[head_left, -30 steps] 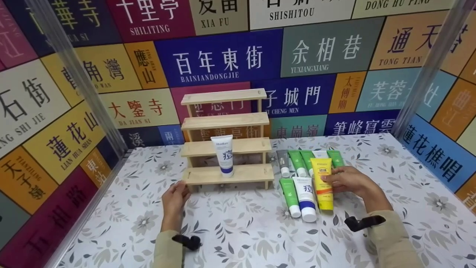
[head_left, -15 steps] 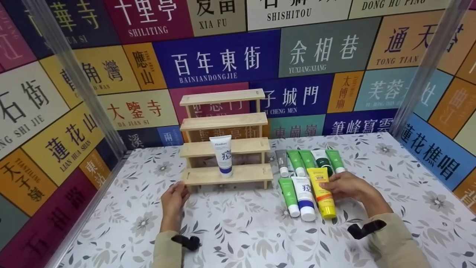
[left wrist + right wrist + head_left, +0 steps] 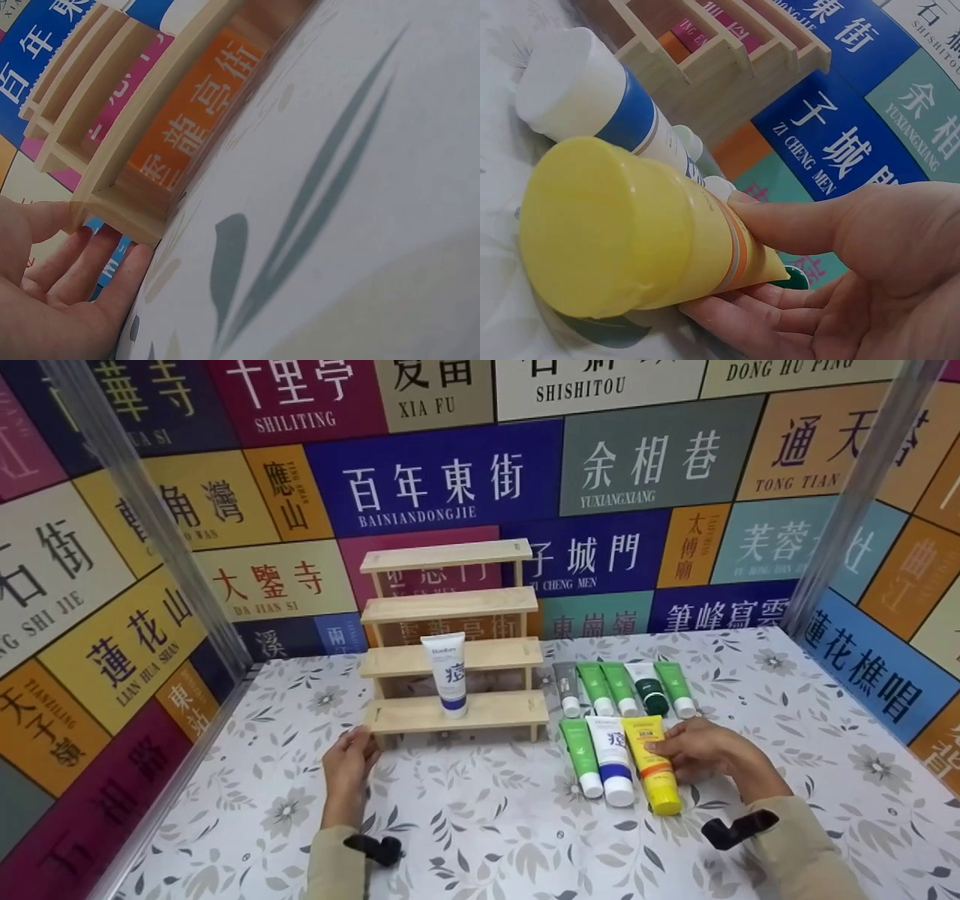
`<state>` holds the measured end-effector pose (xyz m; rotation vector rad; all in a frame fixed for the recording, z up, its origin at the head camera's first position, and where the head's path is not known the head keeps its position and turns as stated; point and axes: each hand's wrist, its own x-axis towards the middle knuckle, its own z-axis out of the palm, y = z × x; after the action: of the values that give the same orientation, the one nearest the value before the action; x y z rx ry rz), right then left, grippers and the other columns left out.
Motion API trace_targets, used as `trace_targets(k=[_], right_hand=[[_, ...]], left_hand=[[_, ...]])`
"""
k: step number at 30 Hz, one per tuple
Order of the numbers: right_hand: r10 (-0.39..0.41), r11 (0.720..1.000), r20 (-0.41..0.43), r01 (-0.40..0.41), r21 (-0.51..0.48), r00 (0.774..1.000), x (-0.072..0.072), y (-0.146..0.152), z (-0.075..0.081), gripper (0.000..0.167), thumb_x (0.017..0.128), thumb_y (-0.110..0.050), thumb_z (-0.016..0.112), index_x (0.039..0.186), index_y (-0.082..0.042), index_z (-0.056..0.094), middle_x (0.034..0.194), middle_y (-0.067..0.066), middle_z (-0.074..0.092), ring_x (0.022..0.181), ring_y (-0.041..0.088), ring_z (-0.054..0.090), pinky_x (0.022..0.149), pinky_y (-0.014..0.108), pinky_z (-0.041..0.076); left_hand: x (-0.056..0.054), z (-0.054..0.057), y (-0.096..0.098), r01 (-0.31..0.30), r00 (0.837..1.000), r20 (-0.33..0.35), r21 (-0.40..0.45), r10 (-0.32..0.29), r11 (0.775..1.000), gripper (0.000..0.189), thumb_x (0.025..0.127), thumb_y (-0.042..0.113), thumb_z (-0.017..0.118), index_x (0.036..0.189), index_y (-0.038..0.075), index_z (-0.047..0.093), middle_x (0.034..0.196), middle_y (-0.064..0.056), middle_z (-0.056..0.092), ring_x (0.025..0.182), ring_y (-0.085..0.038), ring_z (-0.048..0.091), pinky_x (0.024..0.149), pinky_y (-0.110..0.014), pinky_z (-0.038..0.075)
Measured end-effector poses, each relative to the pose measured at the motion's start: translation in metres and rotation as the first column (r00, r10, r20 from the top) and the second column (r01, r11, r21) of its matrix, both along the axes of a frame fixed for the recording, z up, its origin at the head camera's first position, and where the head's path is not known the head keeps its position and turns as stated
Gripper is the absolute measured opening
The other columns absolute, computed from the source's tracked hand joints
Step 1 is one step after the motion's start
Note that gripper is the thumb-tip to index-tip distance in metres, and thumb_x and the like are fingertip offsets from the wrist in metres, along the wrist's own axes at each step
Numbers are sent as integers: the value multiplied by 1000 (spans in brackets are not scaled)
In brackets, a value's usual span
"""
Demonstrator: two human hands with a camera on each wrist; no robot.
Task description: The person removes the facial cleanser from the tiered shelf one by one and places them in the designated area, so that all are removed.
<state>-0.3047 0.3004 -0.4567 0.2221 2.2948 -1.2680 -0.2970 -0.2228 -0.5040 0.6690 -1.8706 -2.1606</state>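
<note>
My right hand (image 3: 701, 754) holds a yellow squeeze tube (image 3: 654, 769) by its side, thumb on top, cap toward me. In the right wrist view the fingers lie curled beneath the tube (image 3: 682, 232). Left of it lie a white tube with a blue band (image 3: 611, 761) and a small green tube (image 3: 580, 757). My left hand (image 3: 349, 769) grips the left end of the lowest step of a wooden tiered stand (image 3: 405, 716). Its thumb and fingers show around that corner in the left wrist view. Another white-and-blue tube (image 3: 450, 675) stands cap down on the lowest step.
Behind the held tube lies a row of tubes: a grey one (image 3: 568, 690), several green ones (image 3: 592, 686) and a white one with a dark green cap (image 3: 646, 690). A patterned cloth (image 3: 465, 825) covers the table, and a wall of coloured signs (image 3: 435, 480) rises behind.
My right hand has brought the yellow tube toward me and lower, beside the white-and-blue tube, uncovering the dark green cap behind. The left hand stays at the stand.
</note>
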Motion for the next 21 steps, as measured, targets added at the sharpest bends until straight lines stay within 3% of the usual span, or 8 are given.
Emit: trace_targets(k=[8, 14, 21], right_hand=[[-29, 998, 6, 29, 52, 1000, 1, -5, 2, 59, 90, -35, 76, 120, 6, 46, 96, 10, 68, 72, 15, 64, 68, 26, 59], [-52, 997, 7, 52, 61, 999, 0, -9, 2, 61, 89, -36, 77, 121, 6, 46, 97, 11, 68, 75, 16, 65, 68, 26, 59], [-69, 997, 5, 69, 26, 998, 1, -12, -1, 65, 90, -36, 76, 126, 6, 43, 99, 11, 66, 80, 17, 62, 69, 25, 57]], left_hand=[[0, -2, -1, -7, 1000, -28, 9, 7, 1000, 47, 104, 29, 54, 139, -2, 54, 135, -23, 60, 123, -30, 61, 104, -35, 54], [-1, -4, -1, -5, 1000, -19, 3, 6, 1000, 46, 104, 31, 55, 140, 1, 54, 133, -20, 62, 123, -28, 62, 99, -30, 56], [-2, -6, 0, -40, 998, -51, -14, 39, 999, 42, 103, 24, 57, 134, -4, 58, 112, -11, 71, 110, -23, 67, 85, -23, 60]])
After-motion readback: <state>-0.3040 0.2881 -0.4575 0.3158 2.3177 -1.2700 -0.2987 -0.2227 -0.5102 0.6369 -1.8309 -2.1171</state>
